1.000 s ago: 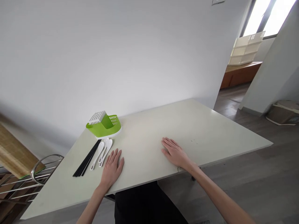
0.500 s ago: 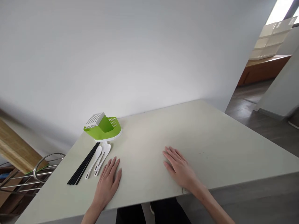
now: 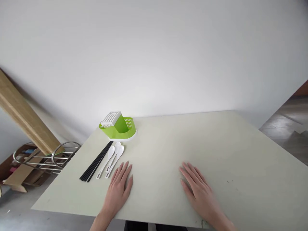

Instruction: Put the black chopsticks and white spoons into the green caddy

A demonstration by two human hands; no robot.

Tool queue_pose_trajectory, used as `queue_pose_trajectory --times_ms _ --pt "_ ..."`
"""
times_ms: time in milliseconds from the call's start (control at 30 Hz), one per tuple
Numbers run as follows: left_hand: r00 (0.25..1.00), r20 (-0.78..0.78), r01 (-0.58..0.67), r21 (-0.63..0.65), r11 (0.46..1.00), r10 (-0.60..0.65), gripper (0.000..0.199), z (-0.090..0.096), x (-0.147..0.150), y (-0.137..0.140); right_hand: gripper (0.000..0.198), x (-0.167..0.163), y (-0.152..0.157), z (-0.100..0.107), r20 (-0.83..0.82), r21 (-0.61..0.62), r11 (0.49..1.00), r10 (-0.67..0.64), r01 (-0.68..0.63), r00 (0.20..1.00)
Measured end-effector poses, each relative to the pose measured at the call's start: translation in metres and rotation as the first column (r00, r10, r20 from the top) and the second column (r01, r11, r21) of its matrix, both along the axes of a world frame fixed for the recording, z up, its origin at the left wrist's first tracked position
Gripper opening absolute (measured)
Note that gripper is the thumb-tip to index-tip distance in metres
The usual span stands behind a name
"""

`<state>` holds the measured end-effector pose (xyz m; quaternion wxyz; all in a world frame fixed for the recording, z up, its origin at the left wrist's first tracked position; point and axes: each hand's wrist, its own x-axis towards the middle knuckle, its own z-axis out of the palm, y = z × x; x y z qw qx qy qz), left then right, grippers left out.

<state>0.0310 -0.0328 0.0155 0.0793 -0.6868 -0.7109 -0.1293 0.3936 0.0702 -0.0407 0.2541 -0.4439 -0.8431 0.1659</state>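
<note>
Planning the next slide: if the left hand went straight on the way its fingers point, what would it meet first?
Probably the white spoons: the left hand lies flat, fingers aimed slightly right of them; further on stands the green holder.

Metal rack [image 3: 45, 156] and leaning wooden board [image 3: 26, 117] beside table [image 3: 240, 160]

Green-and-white slotted holder [image 3: 117, 126], black chopsticks [image 3: 97, 161], white spoons [image 3: 113, 158], pale cream table [image 3: 216, 141].
</note>
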Motion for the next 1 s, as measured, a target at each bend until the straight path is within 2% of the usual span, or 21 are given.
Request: queue_pose_trajectory --times_ms 233,433,633,767,1000 --pt "1.0 0.015 0.014 0.02 1.0 -0.014 0.056 -0.002 0.004 -0.002 0.058 0.002 -0.001 0.001 0.029 -0.013 1.0 0.001 -0.001 1.0" --pt "0.998 0.026 0.047 0.079 0.996 -0.05 0.052 -0.015 -0.002 -0.003 0.058 0.001 -0.001 -0.003 0.043 0.027 0.999 -0.041 0.039 0.998" --pt "0.996 0.036 0.071 0.132 0.989 -0.076 0.051 -0.027 -0.007 -0.004 0.06 -0.001 -0.002 -0.004 0.111 0.011 0.997 -0.079 0.078 0.991" --pt "0.995 0.038 0.083 0.131 0.988 -0.089 0.05 -0.031 -0.009 -0.005 0.06 -0.003 -0.003 -0.002 0.141 0.041 0.996 -0.087 0.082 0.986" --pt "0.989 0.065 0.12 0.143 0.982 -0.131 0.051 -0.038 -0.015 -0.005 0.061 -0.005 -0.007 0.002 0.159 0.018 0.994 -0.105 0.104 0.982"
